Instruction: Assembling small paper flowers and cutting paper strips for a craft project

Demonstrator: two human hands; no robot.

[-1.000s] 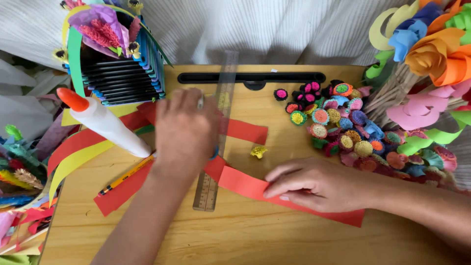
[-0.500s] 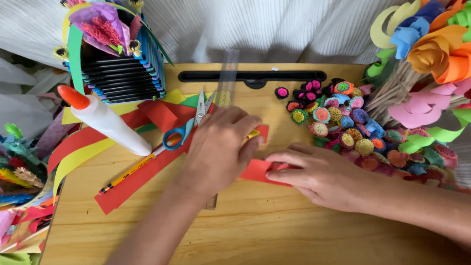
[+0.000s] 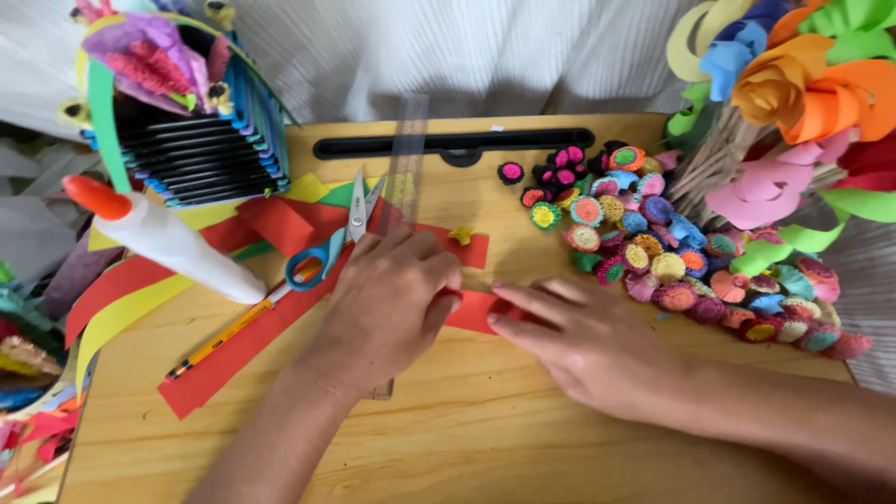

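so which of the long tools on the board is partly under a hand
The clear ruler: its lower part runs under the left hand. The blue-handled scissors and yellow pencil lie uncovered to the left.
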